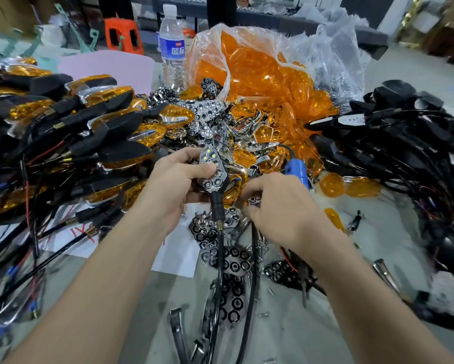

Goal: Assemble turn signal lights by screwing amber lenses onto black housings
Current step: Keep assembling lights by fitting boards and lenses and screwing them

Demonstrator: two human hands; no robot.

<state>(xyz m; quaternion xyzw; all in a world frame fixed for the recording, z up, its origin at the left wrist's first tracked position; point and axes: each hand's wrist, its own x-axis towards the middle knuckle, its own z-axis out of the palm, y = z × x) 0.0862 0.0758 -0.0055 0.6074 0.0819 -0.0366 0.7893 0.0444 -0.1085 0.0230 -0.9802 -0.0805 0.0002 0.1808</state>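
Head view: left hand [176,179] clamped around a black housing [215,177], chrome reflector face up, stem and cable hanging down toward the viewer. Right hand [278,206] just right of the housing, fingers curled over small parts on the surface [286,332]; cannot tell whether gripping anything. Blue electric screwdriver [296,172] just beyond the right hand. Behind the housing, a clear bag of amber lenses [252,69], with a water bottle [172,46] at its left. Left of the housing, a heap of finished lights [89,122]; well to its right, a pile of bare black housings [404,132].
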